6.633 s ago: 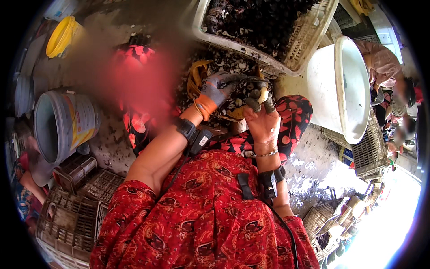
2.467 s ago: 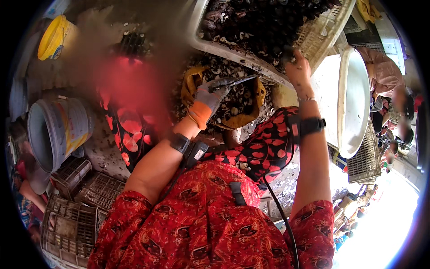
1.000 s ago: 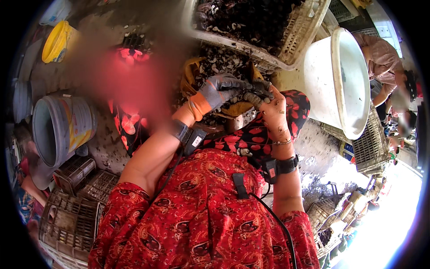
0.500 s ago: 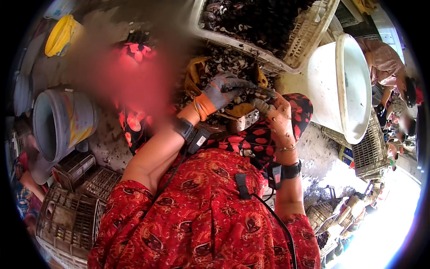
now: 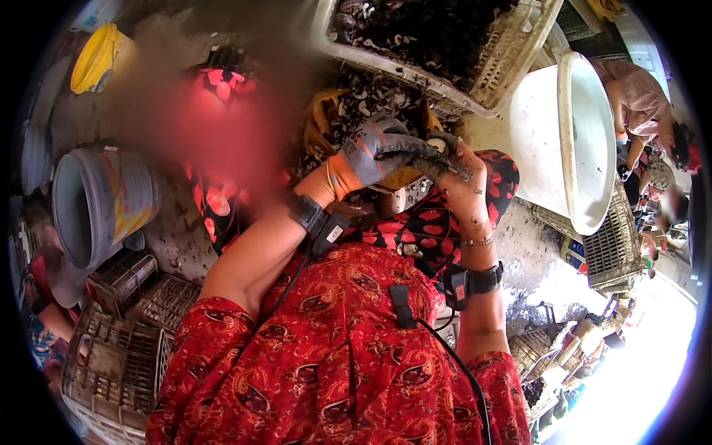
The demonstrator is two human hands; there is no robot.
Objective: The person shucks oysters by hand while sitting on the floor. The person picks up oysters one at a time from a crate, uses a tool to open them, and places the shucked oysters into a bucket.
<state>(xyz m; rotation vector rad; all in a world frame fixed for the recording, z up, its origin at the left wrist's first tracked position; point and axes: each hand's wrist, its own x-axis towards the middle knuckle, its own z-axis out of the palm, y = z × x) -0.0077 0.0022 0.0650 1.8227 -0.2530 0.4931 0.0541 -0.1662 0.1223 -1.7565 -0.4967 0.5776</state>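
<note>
My left hand (image 5: 380,154) wears a grey glove with an orange cuff. Its fingers reach to the right and close around a small shellfish with a pale round spot (image 5: 437,144). Against it, my right hand (image 5: 463,176) is bent inward, its fingertips dark, wet or covered; whatever it grips is hidden among the fingers. Both hands meet over my lap, above a yellow-rimmed container (image 5: 319,122) that holds dark and white shell pieces (image 5: 371,96).
A dirty white crate (image 5: 400,73) heaped with dark shellfish stands ahead. To the right is a large white tub (image 5: 541,137), with crates (image 5: 612,248) beyond. A grey bucket (image 5: 81,208), yellow bucket (image 5: 96,59) and stacked crates (image 5: 111,363) are on the left. Other people work at both sides.
My hands have drawn closer together and the right hand has turned inward. A pale round spot now shows between the fingers, where a dark, elongated object was before.
</note>
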